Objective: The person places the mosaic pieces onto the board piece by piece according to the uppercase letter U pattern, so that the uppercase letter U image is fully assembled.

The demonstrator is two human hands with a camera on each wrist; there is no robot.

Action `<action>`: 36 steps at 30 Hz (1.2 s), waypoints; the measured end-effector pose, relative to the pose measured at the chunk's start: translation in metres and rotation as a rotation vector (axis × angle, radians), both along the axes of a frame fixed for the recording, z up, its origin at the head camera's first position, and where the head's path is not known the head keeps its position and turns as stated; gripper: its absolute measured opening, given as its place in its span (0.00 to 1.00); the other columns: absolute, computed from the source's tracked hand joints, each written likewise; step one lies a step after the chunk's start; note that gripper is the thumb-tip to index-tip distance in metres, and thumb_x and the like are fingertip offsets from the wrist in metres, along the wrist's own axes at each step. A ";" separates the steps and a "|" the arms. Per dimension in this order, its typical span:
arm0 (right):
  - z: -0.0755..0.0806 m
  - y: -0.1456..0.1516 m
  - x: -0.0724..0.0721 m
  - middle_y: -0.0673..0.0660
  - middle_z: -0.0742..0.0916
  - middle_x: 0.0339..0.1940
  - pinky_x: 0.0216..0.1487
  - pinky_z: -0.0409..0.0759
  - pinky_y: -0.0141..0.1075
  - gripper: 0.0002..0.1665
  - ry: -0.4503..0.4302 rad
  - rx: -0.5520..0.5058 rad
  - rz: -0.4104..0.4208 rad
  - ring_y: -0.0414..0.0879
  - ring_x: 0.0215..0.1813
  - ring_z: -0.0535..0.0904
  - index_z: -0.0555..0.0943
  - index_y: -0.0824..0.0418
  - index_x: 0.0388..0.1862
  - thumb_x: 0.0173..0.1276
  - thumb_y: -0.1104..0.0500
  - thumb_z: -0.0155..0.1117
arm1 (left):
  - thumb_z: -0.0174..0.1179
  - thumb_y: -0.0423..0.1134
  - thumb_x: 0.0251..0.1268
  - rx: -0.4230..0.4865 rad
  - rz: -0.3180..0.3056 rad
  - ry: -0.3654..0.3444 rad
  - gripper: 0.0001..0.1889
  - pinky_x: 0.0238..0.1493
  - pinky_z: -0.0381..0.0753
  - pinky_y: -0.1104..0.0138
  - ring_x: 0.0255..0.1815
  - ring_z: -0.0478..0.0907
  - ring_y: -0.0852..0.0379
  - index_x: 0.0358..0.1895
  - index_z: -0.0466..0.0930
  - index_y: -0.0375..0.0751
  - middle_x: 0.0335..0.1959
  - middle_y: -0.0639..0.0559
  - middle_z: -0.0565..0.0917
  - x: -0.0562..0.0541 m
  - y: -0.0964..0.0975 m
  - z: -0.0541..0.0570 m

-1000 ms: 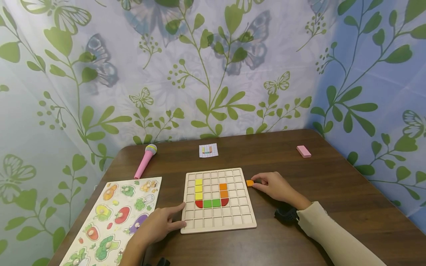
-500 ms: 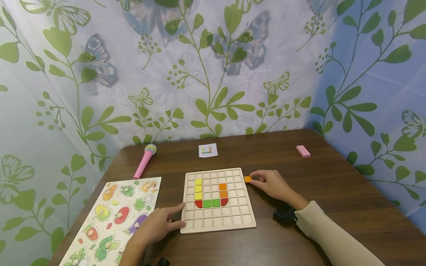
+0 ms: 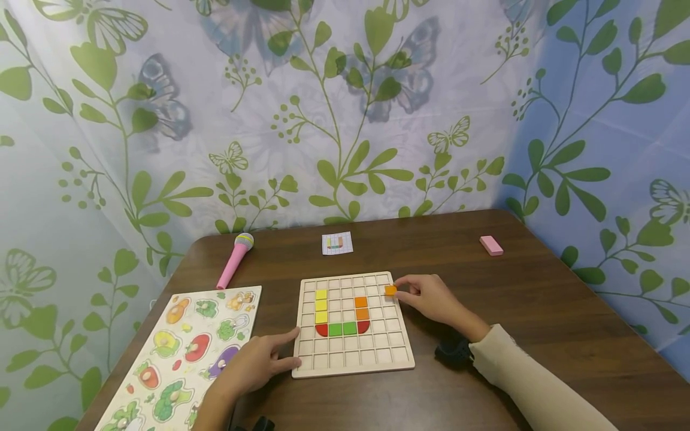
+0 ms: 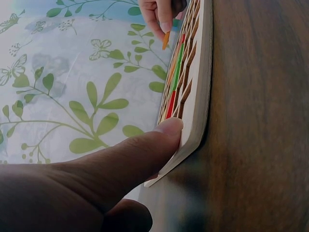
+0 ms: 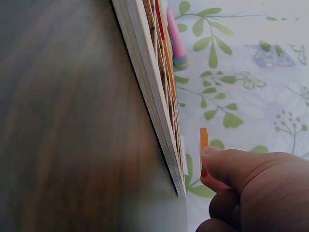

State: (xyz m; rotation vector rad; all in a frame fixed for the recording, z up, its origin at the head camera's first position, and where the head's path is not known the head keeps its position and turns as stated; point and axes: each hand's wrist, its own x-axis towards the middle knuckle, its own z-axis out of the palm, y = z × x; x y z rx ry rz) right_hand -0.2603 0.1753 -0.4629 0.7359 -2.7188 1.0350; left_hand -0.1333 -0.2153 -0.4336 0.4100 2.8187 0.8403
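Observation:
My right hand (image 3: 433, 297) pinches an orange square tile (image 3: 390, 290) between thumb and fingertips, over the right edge of the wooden grid board (image 3: 353, 359). In the right wrist view the tile (image 5: 203, 140) is edge-on, held above the board. My left hand (image 3: 257, 365) rests at the board's left edge with fingers extended; in the left wrist view its thumb (image 4: 166, 130) lies on the board's rim. Set in the grid are yellow tiles (image 3: 321, 305) on the left, green tiles (image 3: 342, 329) and rounded red tiles (image 3: 363, 327) below, and two orange tiles (image 3: 362, 308) on the right.
A small pattern card (image 3: 336, 243) showing a coloured U lies behind the board. A pink toy microphone (image 3: 235, 261) and a vegetable puzzle board (image 3: 183, 335) are at the left. At the back right sits a pink block (image 3: 491, 245). A patterned cloth hangs behind the dark table (image 3: 431, 383).
My right hand has moved left with the orange tile, from beside the board to over its right edge. The left hand and the tiles in the grid have stayed put.

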 end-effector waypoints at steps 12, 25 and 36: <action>0.007 -0.022 0.002 0.44 0.69 0.12 0.20 0.61 0.32 0.12 -0.032 -0.032 0.057 0.38 0.15 0.62 0.88 0.55 0.49 0.69 0.54 0.72 | 0.69 0.56 0.64 -0.003 0.000 -0.005 0.35 0.21 0.64 0.68 0.16 0.61 0.63 0.72 0.75 0.49 0.16 0.59 0.67 0.000 0.000 0.001; 0.003 -0.035 0.000 0.45 0.69 0.13 0.18 0.60 0.33 0.12 -0.097 -0.084 0.056 0.39 0.15 0.61 0.89 0.53 0.50 0.69 0.52 0.72 | 0.69 0.56 0.65 0.003 -0.001 -0.007 0.34 0.21 0.65 0.68 0.16 0.61 0.63 0.72 0.75 0.49 0.16 0.59 0.66 0.001 -0.001 0.001; 0.011 -0.054 -0.004 0.47 0.70 0.12 0.20 0.61 0.34 0.13 -0.093 -0.110 0.075 0.41 0.14 0.62 0.89 0.53 0.49 0.69 0.51 0.72 | 0.69 0.55 0.65 0.005 -0.014 0.010 0.34 0.21 0.64 0.68 0.15 0.60 0.64 0.72 0.75 0.48 0.15 0.60 0.65 0.001 -0.001 0.002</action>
